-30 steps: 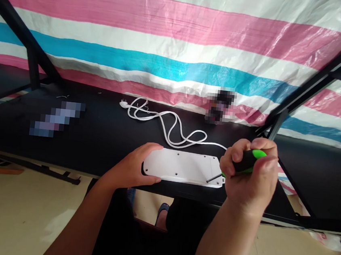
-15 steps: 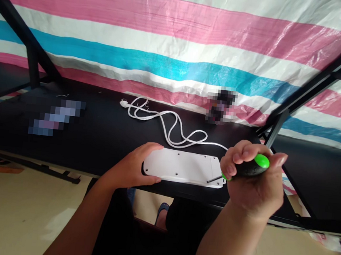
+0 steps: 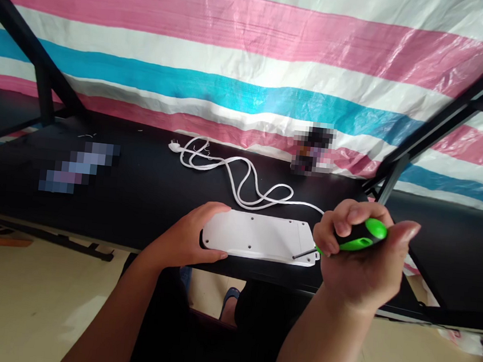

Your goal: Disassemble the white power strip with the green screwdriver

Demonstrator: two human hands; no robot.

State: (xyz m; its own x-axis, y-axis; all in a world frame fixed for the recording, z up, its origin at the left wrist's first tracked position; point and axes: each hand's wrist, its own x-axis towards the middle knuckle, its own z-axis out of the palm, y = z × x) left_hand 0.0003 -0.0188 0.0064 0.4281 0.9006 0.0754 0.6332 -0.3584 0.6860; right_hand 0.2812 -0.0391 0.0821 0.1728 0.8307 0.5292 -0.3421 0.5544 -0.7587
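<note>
A white power strip (image 3: 267, 238) lies underside up near the front edge of the black table, with several small screw holes in its back. My left hand (image 3: 195, 231) grips its left end, thumb on the near side and fingers on the far side. In my right hand (image 3: 358, 262) is a screwdriver (image 3: 359, 236) with a black and green handle, fingers wrapped round it and thumb sticking out. The screwdriver's tip touches the back of the strip near its lower right corner. A white cord (image 3: 247, 184) runs in loops behind the strip to a plug (image 3: 175, 146).
Two blurred-out items lie on the black table (image 3: 145, 194), one at the left and one at the back right. Black metal frame bars (image 3: 430, 114) rise at both sides. A striped plastic sheet (image 3: 239, 37) hangs behind.
My right hand has turned the screwdriver's handle, and more green shows on it now. The thumb has swung outward to the right. My left hand and the power strip stay in place.
</note>
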